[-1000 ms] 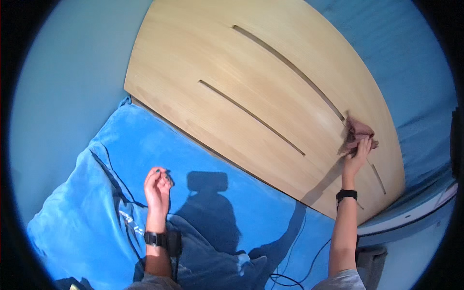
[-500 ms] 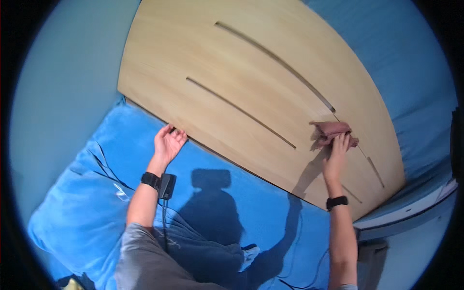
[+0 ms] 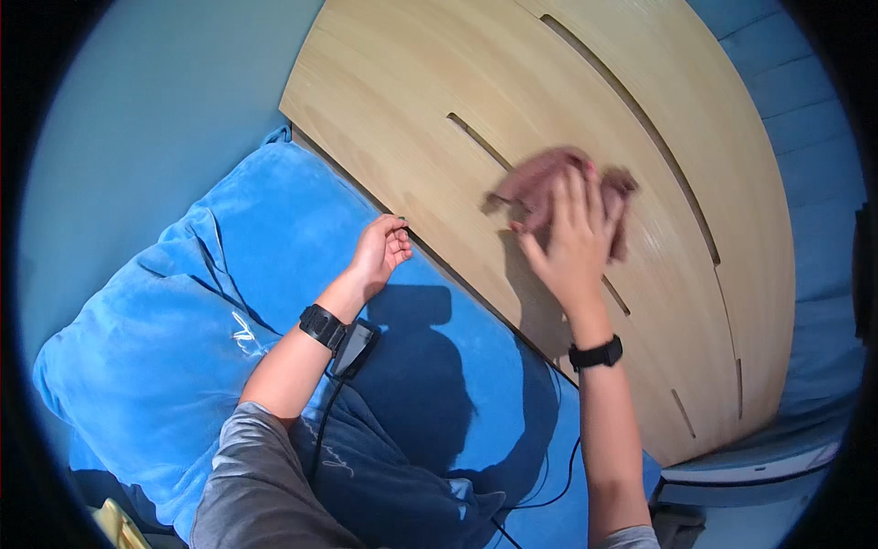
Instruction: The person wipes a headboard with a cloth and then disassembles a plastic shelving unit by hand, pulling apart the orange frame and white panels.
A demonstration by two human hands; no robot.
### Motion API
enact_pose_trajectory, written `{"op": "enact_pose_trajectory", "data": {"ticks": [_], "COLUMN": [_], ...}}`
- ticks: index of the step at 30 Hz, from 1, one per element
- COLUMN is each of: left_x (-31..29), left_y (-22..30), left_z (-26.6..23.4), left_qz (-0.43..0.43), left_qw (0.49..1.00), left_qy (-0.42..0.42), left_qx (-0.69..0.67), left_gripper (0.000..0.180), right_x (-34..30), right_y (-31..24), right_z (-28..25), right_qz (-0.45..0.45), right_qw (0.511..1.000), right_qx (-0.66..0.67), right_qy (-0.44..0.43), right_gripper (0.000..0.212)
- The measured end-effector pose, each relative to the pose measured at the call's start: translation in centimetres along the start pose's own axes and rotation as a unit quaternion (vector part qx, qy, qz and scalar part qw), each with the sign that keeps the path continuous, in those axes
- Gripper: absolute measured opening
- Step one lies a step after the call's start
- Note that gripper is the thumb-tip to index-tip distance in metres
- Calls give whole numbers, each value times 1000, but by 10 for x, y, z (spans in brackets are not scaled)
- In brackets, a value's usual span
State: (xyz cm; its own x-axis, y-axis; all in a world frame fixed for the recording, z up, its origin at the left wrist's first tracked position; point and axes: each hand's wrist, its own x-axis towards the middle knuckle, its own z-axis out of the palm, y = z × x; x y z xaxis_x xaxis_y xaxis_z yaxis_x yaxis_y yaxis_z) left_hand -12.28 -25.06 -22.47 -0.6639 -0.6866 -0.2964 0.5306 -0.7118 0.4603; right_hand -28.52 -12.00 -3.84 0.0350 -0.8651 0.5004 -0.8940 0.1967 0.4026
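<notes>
A dusty-pink cloth (image 3: 540, 183), blurred by motion, lies bunched against a light wooden panel (image 3: 393, 82) with long dark slots. My right hand (image 3: 578, 233) holds it to the wood, fingers spread over it and thumb out to the left. Part of the cloth is covered by that hand. By the panel's lower edge, above the blue bedding, is my left hand (image 3: 382, 252). Its fingers are loosely curled and nothing shows in them. Whether it touches the edge I cannot tell.
A blue plush pillow (image 3: 155, 339) with white stitching fills the left side. A small black device (image 3: 355, 349) hangs at my left wrist, its dark cable (image 3: 320, 430) running down. Blue fabric (image 3: 819, 201) hangs beyond the panel. A yellow item (image 3: 119, 523) sits lower left.
My right hand and the cloth have moved left and up over the panel toward its middle. My left hand appears farther right, its fingers more curled; the whole view has shifted too.
</notes>
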Motion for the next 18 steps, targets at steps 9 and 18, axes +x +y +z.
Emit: {"op": "enact_pose_trajectory", "data": {"ticks": [9,18], "left_x": [-6,-13], "left_y": [2,34], "left_z": [3,3], "left_qz": [-29,-29], "left_qw": [999,998], "left_qy": [11,50], "left_qx": [12,-39], "left_gripper": [9,10], "right_x": [109,-48], "right_y": [-72,39], "right_z": [50,0], "right_qz": [-159,-93], "right_qw": [982,995], "right_qx": [20,-37], "right_qy": [102,-27], "right_gripper": [48,45]}}
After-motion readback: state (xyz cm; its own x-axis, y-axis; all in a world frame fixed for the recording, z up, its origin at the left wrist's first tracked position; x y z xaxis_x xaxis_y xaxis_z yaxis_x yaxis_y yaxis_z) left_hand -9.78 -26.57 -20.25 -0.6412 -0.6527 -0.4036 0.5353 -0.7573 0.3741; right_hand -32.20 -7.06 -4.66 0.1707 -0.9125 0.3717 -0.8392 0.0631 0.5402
